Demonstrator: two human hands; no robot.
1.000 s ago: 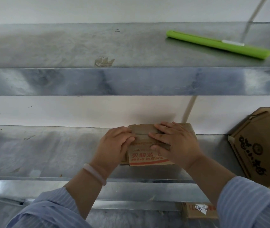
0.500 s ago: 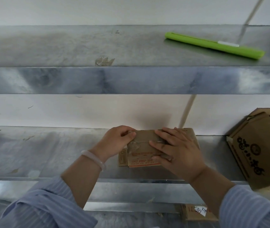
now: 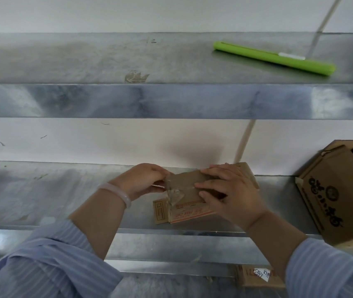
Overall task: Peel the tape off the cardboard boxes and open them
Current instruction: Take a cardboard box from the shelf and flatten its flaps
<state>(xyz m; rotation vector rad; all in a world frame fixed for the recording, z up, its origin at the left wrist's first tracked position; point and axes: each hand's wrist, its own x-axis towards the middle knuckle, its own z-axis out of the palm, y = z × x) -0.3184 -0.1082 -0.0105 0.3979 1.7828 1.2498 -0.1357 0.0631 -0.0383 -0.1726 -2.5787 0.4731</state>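
Tape end now lifted off small box left edge, pinched by left hand; right hand flat on top; peel begun

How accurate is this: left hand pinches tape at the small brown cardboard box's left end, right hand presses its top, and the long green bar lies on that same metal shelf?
One error: the head view shows the long green bar on the upper metal shelf instead. Left hand pinching tape, right hand pressing the small brown cardboard box: correct.
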